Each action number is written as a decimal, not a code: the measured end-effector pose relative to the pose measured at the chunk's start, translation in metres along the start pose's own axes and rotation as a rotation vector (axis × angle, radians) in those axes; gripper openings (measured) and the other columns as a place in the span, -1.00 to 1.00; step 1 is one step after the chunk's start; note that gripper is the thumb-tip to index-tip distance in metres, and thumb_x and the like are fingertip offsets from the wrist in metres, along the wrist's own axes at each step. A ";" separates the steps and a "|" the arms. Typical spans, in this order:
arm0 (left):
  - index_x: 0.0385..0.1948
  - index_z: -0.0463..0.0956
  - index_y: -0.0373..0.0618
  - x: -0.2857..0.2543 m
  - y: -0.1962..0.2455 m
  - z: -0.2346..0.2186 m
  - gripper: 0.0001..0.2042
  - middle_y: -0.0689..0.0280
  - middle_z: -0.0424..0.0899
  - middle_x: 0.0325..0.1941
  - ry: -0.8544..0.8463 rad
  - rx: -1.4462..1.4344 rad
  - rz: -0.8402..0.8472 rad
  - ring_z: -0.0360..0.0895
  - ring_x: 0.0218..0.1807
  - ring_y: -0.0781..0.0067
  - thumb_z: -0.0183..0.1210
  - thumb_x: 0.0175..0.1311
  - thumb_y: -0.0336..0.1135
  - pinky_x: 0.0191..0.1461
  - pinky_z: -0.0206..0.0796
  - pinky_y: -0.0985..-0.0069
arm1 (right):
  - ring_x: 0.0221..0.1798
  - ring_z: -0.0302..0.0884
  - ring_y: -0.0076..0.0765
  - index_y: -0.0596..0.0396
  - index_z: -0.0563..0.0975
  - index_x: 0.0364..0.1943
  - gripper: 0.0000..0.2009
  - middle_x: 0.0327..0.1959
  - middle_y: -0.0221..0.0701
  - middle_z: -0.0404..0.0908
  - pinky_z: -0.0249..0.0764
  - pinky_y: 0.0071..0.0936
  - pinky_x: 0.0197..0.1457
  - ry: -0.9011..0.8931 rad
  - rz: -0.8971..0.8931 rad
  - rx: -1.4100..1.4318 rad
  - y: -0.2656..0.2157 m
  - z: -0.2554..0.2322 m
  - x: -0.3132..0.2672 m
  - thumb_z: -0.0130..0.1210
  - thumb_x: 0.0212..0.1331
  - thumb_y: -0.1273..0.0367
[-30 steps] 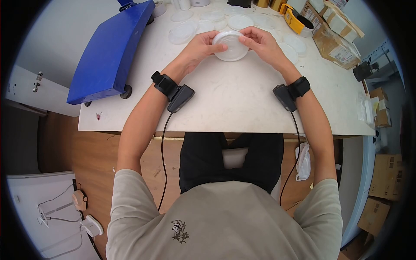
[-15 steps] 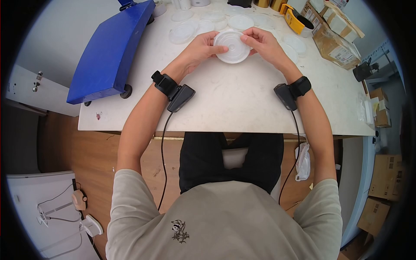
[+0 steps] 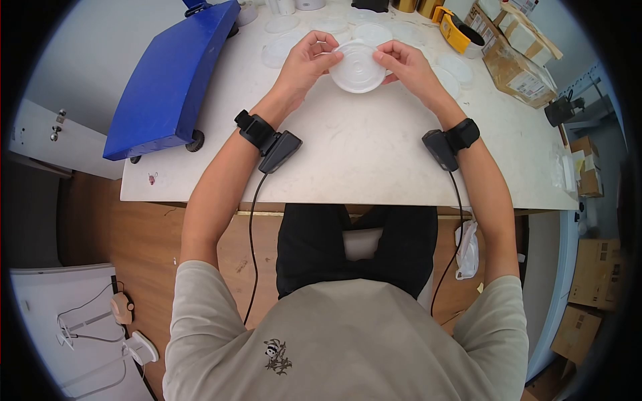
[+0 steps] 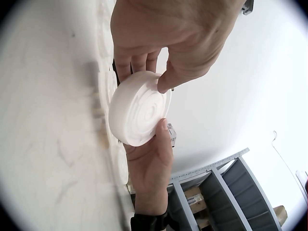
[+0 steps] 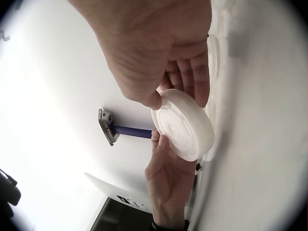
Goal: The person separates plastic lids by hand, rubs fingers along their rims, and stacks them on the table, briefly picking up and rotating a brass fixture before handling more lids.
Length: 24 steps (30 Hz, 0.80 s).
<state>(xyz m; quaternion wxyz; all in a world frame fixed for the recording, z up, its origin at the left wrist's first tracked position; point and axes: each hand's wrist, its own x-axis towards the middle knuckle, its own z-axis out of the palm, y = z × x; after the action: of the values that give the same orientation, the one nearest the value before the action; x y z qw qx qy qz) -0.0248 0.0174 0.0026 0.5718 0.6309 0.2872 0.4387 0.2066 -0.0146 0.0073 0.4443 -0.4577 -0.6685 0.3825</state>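
A round, translucent white plastic lid is held up above the table between both hands, its ringed face toward the head camera. Both wrist views show a deep, smooth side wall around that lid. My left hand pinches its left edge, thumb on the rim and the other fingers bent near the far edge. On the opposite side my right hand grips the edge, with the thumb on the face and longer fingers behind the wall.
Several flat translucent discs lie on the white table beyond the hands. A blue platform on wheels stands at the left. Taped cardboard boxes and a yellow-and-black item sit at the back right.
The lid has tipped to show its face more fully, then risen slightly. My left thumb has slid back from the face to the edge, and the left fingers have lifted. My right hand has barely moved.
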 end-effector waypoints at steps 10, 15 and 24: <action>-0.17 0.45 -0.08 0.000 0.001 0.001 -0.87 0.42 0.61 -0.20 0.033 0.102 0.012 0.52 -0.15 0.65 0.17 0.35 -0.35 0.04 0.38 0.53 | -0.22 0.57 -0.63 0.13 0.57 -0.14 -0.71 -0.27 -0.46 0.64 0.58 -0.60 -0.25 -0.020 -0.008 0.010 0.000 0.001 0.000 0.15 0.31 0.18; -0.14 0.44 -0.15 0.000 -0.001 0.002 -0.86 0.37 0.61 -0.20 0.041 0.171 -0.003 0.54 -0.15 0.61 0.12 0.32 -0.42 -0.01 0.41 0.54 | -0.27 0.56 -0.65 0.12 0.59 -0.18 -0.71 -0.31 -0.49 0.64 0.56 -0.62 -0.31 -0.010 0.009 0.004 -0.002 0.000 -0.001 0.15 0.30 0.16; -0.12 0.42 -0.19 0.001 -0.003 0.002 -0.82 0.34 0.59 -0.17 0.034 0.245 0.020 0.55 -0.15 0.58 0.07 0.25 -0.49 -0.04 0.43 0.52 | -0.29 0.56 -0.65 0.10 0.60 -0.18 -0.71 -0.33 -0.49 0.63 0.54 -0.64 -0.32 -0.025 0.039 0.014 0.002 0.001 0.000 0.14 0.30 0.15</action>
<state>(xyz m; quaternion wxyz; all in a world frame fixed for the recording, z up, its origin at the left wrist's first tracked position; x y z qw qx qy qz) -0.0221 0.0181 -0.0004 0.4811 0.6915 0.3418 0.4166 0.2066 -0.0143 0.0057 0.4317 -0.4628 -0.6620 0.4015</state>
